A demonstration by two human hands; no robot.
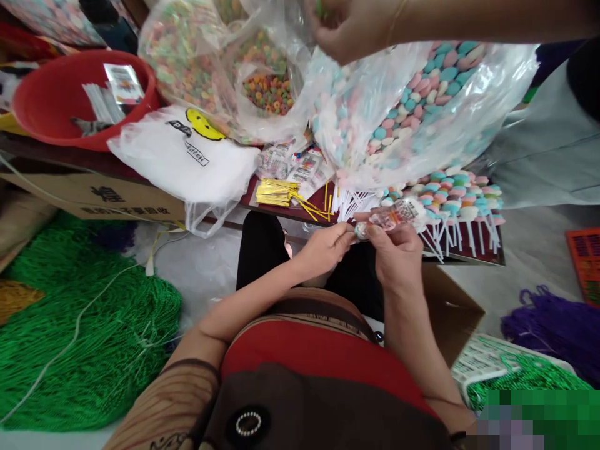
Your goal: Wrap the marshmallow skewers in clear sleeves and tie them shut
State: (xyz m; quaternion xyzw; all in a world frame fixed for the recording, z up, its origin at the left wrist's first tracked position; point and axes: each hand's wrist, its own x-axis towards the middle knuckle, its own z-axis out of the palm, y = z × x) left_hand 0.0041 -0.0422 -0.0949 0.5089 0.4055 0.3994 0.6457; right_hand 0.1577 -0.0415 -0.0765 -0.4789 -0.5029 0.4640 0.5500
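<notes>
wrapper [397,215], clear, pink-and-dark print, left hand [325,251] pinching its end, right hand [398,253] clamped on it

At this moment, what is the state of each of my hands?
Left hand: closed, fingertips together beside the packet; what they pinch cannot be told.
Right hand: closed, holding a small clear printed plastic packet.

A small clear wrapper [400,214] with pink and dark print, crinkled and shiny, lies tilted across the fingers of the right hand [398,253], its lower end at the left hand's [327,251] fingertips.
</notes>
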